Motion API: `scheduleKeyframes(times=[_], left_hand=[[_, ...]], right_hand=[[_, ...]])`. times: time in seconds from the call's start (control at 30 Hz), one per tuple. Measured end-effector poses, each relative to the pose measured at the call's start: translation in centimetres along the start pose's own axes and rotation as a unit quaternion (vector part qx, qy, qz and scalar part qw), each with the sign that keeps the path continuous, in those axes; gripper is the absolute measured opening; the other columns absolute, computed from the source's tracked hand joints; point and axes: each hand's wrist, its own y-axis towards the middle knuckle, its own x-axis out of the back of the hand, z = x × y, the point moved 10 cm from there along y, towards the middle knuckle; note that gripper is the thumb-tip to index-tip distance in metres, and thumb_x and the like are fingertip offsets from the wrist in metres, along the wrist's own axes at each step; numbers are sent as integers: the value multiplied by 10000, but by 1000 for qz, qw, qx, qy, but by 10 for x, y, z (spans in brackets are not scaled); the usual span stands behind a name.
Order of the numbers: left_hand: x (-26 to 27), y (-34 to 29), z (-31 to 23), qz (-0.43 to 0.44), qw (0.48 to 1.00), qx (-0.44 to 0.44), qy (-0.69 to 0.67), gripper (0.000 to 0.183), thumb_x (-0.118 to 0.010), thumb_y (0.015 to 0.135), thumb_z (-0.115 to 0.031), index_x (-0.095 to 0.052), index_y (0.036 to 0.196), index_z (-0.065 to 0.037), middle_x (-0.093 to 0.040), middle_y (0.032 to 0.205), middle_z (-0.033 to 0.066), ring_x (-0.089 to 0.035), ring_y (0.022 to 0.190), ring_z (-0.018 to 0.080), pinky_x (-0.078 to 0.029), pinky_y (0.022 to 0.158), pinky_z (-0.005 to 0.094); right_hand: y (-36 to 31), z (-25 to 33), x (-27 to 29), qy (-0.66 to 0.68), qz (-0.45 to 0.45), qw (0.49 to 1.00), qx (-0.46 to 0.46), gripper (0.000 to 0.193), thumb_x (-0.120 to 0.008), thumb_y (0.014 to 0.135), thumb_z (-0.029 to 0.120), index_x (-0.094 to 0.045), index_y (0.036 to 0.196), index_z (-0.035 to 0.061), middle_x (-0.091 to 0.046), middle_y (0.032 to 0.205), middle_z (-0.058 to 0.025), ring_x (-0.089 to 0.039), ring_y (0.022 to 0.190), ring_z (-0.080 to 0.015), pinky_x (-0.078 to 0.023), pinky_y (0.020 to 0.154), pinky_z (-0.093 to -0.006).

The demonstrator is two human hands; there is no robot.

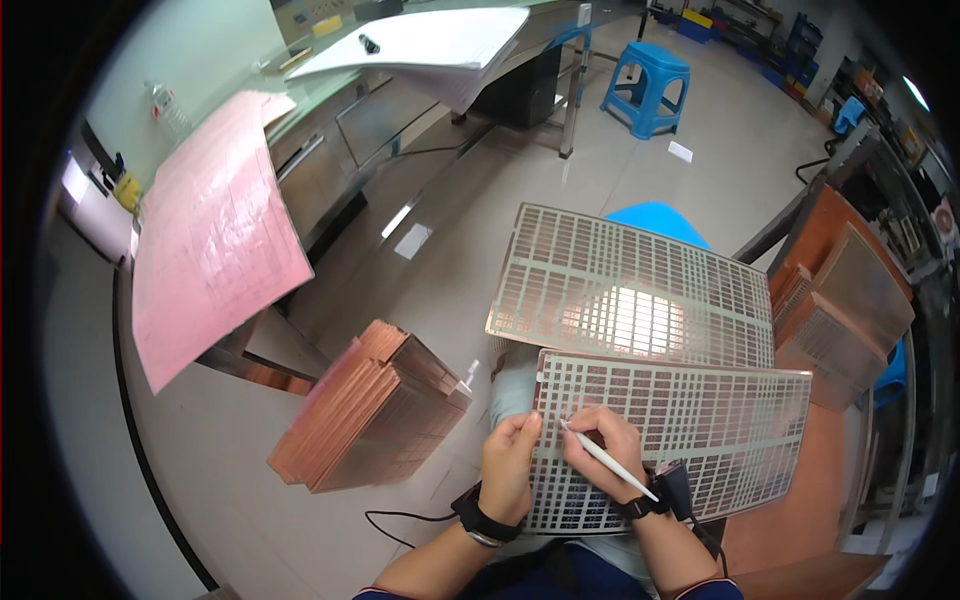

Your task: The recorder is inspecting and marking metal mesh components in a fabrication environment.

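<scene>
A flat copper-coloured panel with a pale grid pattern (pixel 690 440) lies in front of me, over my lap. My left hand (pixel 507 472) is closed on its left edge, thumb and fingers pinching it near the upper left corner. In my right hand (pixel 605 440) is a slim white pen-shaped tool (pixel 613 464), tapered at its back end. Its front end points at the grid near the panel's left side; whether the tip touches cannot be seen. Just beyond, a second gridded panel (pixel 560 260) lies tilted, its lower edge close behind the first, with bright light reflected on it.
A stack of copper-coloured panels (pixel 370 420) stands on the floor at left. More panels (pixel 850 300) lean at right by an orange-brown board (pixel 775 500). A pink sheet (pixel 220 240) overhangs the left table, white sheets (pixel 430 45) lie farther back, and a blue stool (pixel 648 88) stands beyond.
</scene>
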Motion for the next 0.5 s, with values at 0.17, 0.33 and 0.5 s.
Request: scheduleKeyframes(times=[0.17, 0.33, 0.5], left_hand=[[4, 4, 3, -13, 1000, 12, -2, 176, -533, 927, -148, -570, 980, 16, -620, 899, 54, -554, 796, 70, -445, 724, 206], [5, 6, 3, -15, 1000, 8, -13, 171, -530, 926, -130, -568, 989, 24, -618, 899, 52, -552, 798, 68, -443, 733, 208], [5, 8, 3, -15, 1000, 5, 8, 160, -514, 937, -153, -555, 982, -4, -629, 910, 66, -582, 792, 82, -472, 723, 223]], right_hand=[[6, -4, -8, -26, 4, 1000, -16, 134, -682, 688, 20, -573, 764, 34, -625, 728, -81, -605, 594, -182, -482, 533, -280], [7, -7, -11, -41, 5, 999, 16, 138, -670, 682, 4, -543, 733, 21, -620, 723, -94, -607, 599, -209, -485, 537, -285], [4, -15, -9, -2, -3, 1000, -25, 139, -665, 679, -14, -535, 723, 8, -619, 725, -98, -614, 629, -218, -489, 559, -288]])
